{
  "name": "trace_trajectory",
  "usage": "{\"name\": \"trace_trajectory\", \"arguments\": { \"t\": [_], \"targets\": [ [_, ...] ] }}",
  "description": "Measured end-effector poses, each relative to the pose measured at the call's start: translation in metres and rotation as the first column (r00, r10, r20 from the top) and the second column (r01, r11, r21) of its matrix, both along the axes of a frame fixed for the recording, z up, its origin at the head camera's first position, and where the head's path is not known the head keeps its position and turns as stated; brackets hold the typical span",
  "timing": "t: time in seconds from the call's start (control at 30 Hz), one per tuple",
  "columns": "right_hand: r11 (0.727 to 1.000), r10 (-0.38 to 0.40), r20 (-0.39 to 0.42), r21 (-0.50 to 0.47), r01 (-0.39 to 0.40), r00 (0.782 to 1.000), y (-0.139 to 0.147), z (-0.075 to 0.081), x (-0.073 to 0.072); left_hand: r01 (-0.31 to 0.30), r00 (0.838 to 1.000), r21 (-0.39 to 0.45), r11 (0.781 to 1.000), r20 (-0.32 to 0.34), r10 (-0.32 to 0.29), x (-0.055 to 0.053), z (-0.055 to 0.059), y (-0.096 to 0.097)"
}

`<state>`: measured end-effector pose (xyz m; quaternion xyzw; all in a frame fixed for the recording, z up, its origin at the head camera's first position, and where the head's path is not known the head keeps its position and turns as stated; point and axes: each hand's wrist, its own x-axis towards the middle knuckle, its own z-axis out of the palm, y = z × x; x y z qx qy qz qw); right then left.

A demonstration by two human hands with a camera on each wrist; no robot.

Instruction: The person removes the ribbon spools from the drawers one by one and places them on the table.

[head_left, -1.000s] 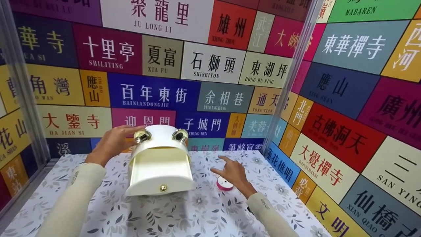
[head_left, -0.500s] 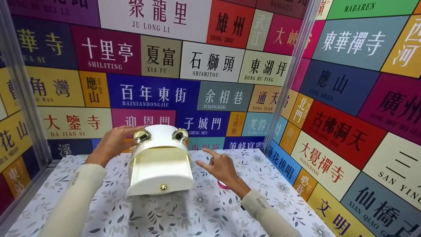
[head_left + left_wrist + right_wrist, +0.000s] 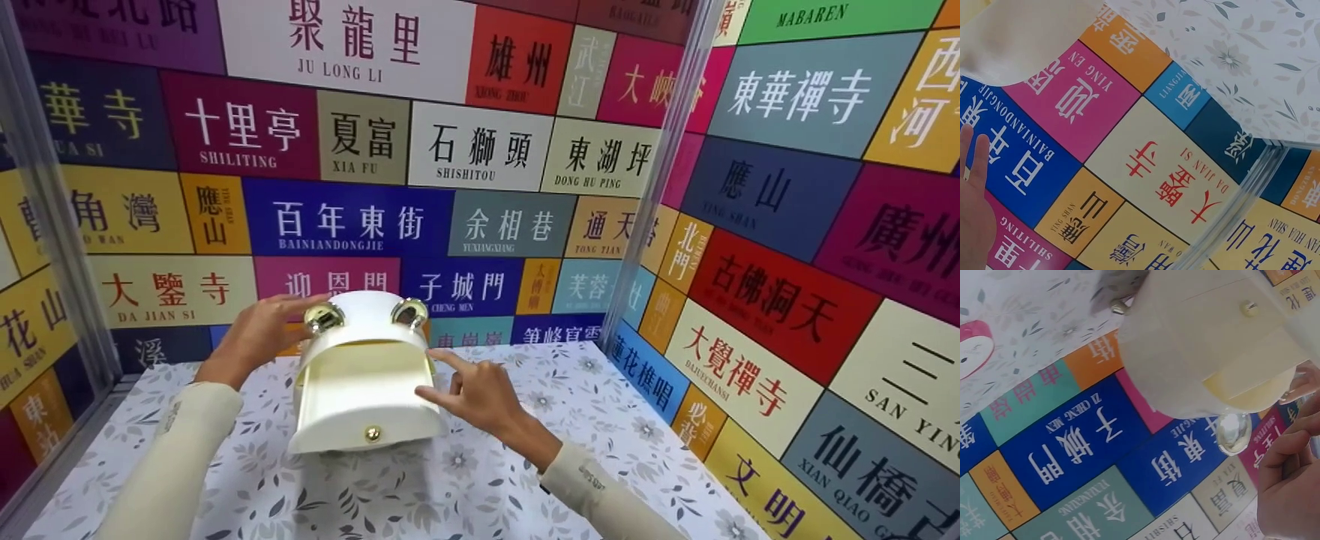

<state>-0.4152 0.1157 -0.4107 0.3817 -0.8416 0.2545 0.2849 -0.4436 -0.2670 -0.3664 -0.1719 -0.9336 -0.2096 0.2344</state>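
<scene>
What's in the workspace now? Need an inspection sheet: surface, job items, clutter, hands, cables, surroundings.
Surface: table, white with grey leaf-and-flower print.
Job's things: white box with two shiny round eyes; drawer open, gold knob on its front.
Clutter: pink-and-white round item on the table.
Left hand: at the box's left side, fingers behind one eye.
Right hand: by the drawer's right edge, thumb and index finger extended; contact unclear.
Cables: nothing seen.
Surroundings: walls of coloured panels with Chinese lettering; upright posts at the corners.
</scene>
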Motion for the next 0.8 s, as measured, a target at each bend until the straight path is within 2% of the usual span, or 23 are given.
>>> {"name": "trace_trajectory", "arguments": {
  "t": [0.17,0.3,0.63,0.8],
  "targets": [
    [0.999,0.038,-0.031,0.022,-0.037,0.999,-0.009,0.003,0.011,-0.002,1.000,-0.002,1.000,-0.004,0.002,-0.001,0.000,0.000],
    [0.995,0.098,-0.077,0.030,-0.096,0.992,-0.016,0.002,0.018,0.002,1.000,-0.005,1.000,-0.011,-0.002,-0.001,0.000,-0.001],
    [0.976,0.211,-0.180,0.085,-0.199,0.961,-0.028,-0.008,0.030,-0.004,1.000,0.004,1.000,-0.014,0.004,-0.001,-0.001,-0.002],
    [0.969,0.239,-0.249,0.125,-0.213,0.939,-0.033,-0.015,0.033,0.015,0.998,-0.015,1.000,-0.058,-0.016,-0.002,-0.004,-0.002]
  ]
}}
